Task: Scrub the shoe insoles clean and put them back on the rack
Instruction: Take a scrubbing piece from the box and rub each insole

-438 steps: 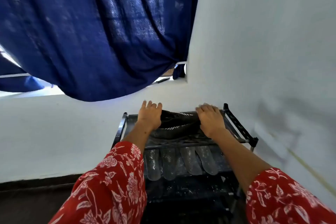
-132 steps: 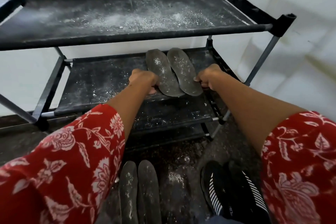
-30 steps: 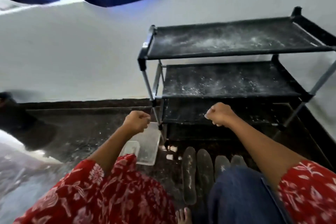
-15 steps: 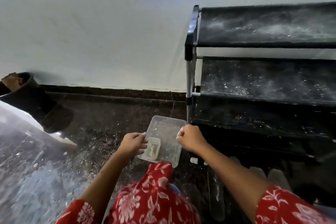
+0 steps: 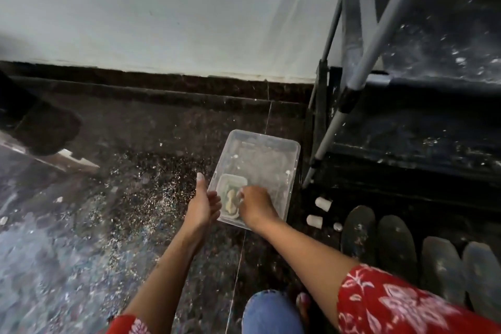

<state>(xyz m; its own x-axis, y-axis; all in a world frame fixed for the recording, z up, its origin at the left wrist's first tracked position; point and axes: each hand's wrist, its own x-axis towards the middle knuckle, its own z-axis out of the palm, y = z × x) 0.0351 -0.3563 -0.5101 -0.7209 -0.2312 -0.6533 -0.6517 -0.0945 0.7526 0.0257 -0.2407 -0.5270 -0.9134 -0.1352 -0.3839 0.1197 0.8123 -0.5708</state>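
Observation:
Several dark, dusty insoles (image 5: 397, 247) lie side by side on the floor at the lower right, in front of the black shoe rack (image 5: 423, 127). A clear plastic container (image 5: 267, 152) sits on the floor left of the rack. It holds a small pale tub with a yellowish lump (image 5: 230, 199) in its near corner. My left hand (image 5: 203, 205) grips the container's near left corner, thumb pointing up along the outside. My right hand (image 5: 254, 205) reaches down inside the container beside the small tub; its fingertips are hidden behind the hand.
Three small white caps (image 5: 324, 203) lie on the floor between container and insoles. The dark speckled floor is strewn with white grit. A black object (image 5: 43, 127) sits at the far left by the wall. My knee in blue jeans (image 5: 271, 312) is at the bottom.
The view has dropped closer to the floor. My right hand moved from the container's right rim into it, and my left hand took hold of the near left corner.

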